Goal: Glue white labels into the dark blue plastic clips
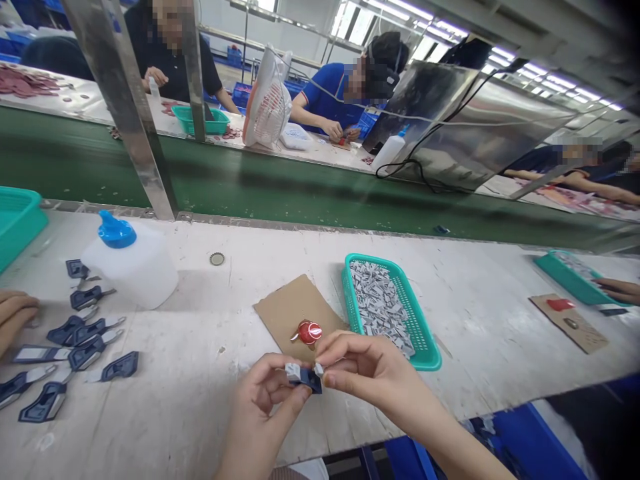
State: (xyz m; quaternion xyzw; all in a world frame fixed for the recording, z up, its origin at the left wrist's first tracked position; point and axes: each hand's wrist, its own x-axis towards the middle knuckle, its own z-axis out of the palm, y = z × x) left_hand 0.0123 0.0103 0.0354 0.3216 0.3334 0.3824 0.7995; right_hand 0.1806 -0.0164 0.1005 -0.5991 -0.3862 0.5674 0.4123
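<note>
My left hand (273, 403) pinches a dark blue molded part (311, 380) with a light grey piece at its left end. Close against it, my right hand (363, 367) holds a small light grey piece (319, 369) between thumb and fingertips; whether the two touch I cannot tell. Just beyond my hands, a glossy red blob (309, 332) sits on a brown cardboard sheet (300, 300). To the right stands a green basket (425, 347) filled with many small grey pieces (377, 300).
Several dark blue and grey parts (87, 347) lie at left beside a white bottle (137, 267) with a blue cap. Another person's hand (15, 317) rests at the left edge, another hand (620, 290) at far right. A metal post (125, 113) rises beyond the table.
</note>
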